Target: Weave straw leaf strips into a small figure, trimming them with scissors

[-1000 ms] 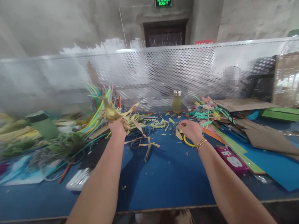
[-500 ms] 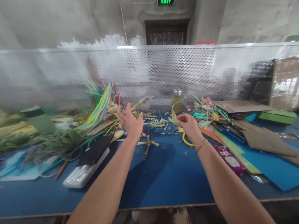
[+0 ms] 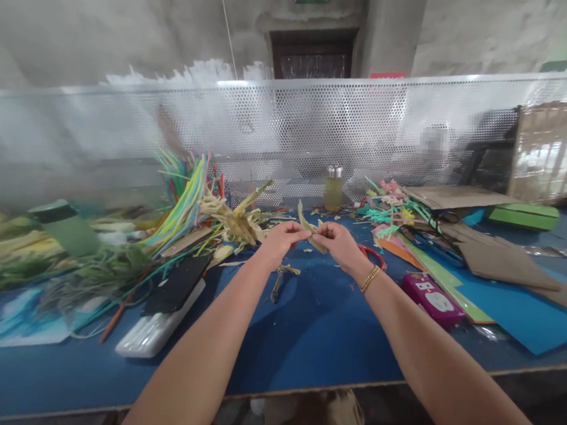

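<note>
Both hands meet above the middle of the blue table (image 3: 313,344). Between them is a pale green-yellow strip of dried husk (image 3: 302,215), its free end standing up. My left hand (image 3: 281,241) pinches it from the left. From the right, my right hand (image 3: 338,243), with a gold bracelet at the wrist, pinches the same strip. Below my left hand lies a cross-shaped figure of twisted husk (image 3: 279,280). A bundle of dried husks (image 3: 244,223) lies just left of the hands.
Coloured pipe cleaners (image 3: 187,196) rise at left, beside a black phone (image 3: 176,286) on a white case. A glass bottle (image 3: 334,189) stands at the back before a perforated metal screen (image 3: 309,123). At right lie a purple box (image 3: 431,300), cardboard (image 3: 503,260) and blue paper (image 3: 523,320).
My left hand, open before, has moved right and down and now grips the husk strip. My right hand has shifted slightly left with the strip.
</note>
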Available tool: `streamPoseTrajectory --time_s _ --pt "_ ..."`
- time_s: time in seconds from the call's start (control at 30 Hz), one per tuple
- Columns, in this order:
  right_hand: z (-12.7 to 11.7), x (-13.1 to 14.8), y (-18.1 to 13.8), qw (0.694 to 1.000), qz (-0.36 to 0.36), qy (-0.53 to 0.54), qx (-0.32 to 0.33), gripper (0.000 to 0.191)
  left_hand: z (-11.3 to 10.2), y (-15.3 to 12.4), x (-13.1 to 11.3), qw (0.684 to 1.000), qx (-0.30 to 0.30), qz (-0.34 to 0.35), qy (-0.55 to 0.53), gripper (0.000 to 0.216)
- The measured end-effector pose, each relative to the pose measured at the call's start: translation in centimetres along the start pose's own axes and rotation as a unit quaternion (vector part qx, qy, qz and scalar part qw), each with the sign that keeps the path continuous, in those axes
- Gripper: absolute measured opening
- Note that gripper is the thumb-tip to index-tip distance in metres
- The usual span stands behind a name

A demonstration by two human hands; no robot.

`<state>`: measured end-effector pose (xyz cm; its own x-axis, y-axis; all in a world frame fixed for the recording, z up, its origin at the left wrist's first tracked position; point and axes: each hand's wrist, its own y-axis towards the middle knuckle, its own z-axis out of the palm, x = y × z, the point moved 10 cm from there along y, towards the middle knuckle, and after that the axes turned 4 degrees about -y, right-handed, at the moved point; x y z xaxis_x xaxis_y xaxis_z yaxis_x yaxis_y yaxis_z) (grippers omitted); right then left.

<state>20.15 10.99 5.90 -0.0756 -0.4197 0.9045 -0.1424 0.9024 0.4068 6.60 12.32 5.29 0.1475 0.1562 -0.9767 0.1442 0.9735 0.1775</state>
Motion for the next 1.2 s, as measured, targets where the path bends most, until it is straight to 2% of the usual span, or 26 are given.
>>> streamPoseTrajectory --time_s 0.1,0.2,0.37,0.53,0.63,0.8,0.93,1.03,1.1,1.2 --pt "0.3 -0.5 0.0 1.0 0.02 -0.004 0.016 0.027 -0.1 0.0 0.4 0.995 -0.018 -0.014 -0.095 0.028" --pt "0.8 -1.0 -0.2 0.998 0.039 -0.001 0.043 0.024 -0.3 0.1 0.4 0.989 -0.034 -0.023 -0.142 0.028" --pt "1.3 -2.1 -0.3 0.994 0.067 -0.031 0.085 0.021 -2.9 0.4 -0.4 0.973 -0.127 0.026 -0.192 0.025" --pt "0.3 -2.6 0.1 0.992 0.081 -0.08 0.052 0.023 -6.0 0.2 -0.2 0.954 -0.229 0.035 -0.19 0.023" --pt "-0.4 -2.5 0.2 0.992 0.09 -0.09 0.023 0.024 -7.0 -0.1 -0.3 0.946 -0.263 0.042 -0.185 0.024" --pt "-1.5 -1.8 0.2 0.992 0.084 -0.096 -0.017 0.022 -6.2 0.0 -0.4 0.948 -0.24 0.042 -0.207 0.021" --pt "-1.9 -1.7 0.2 0.992 0.08 -0.09 -0.032 0.022 -3.5 0.3 0.7 0.968 -0.151 -0.013 -0.198 0.024" --pt "-1.7 -1.7 0.2 0.994 0.075 -0.077 -0.032 0.025 -1.8 0.3 1.6 0.984 -0.096 -0.044 -0.147 0.03" --pt "-1.7 -1.6 0.2 0.994 0.073 -0.065 -0.042 0.027 -1.6 0.4 1.6 0.989 -0.093 -0.035 -0.106 0.028" --pt "-1.8 -1.3 0.1 0.995 0.068 -0.049 -0.058 0.031 -2.5 0.3 1.0 0.988 -0.13 -0.002 -0.084 0.023"
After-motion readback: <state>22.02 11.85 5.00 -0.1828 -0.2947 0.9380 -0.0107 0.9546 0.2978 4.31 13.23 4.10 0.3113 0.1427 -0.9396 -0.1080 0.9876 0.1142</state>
